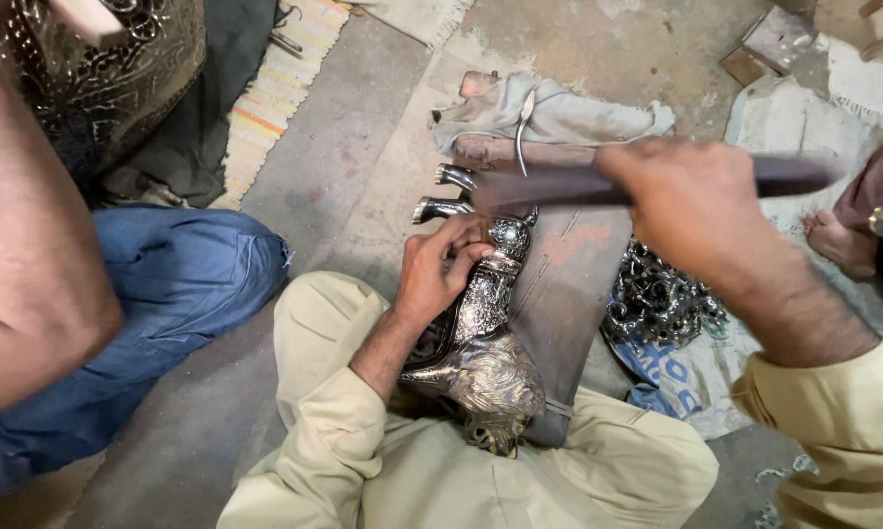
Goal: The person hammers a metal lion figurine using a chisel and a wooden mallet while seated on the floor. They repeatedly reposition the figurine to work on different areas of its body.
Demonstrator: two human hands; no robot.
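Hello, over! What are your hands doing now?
Left hand gripping shiny silver metal animal figure. Right hand holding long dark tool above it. Another person's arm close left.

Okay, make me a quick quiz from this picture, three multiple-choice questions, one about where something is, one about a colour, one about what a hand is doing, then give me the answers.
1. Where does the heap of small shiny metal parts lie?
A. To the right of the dark work block
B. On the striped mat
C. In the person's lap

2. What colour are the trousers of the person sitting at the left?
A. Beige
B. Blue
C. Black

3. What is the right hand doing?
A. Resting flat on the floor
B. Holding a cloth
C. Gripping a long dark tool

Answers:
1 A, the heap sits on a printed sack beside the dark work block.
2 B, the bent leg is in blue denim.
3 C, the long dark tool, blurred, is above the silver animal figure, which the left hand holds.
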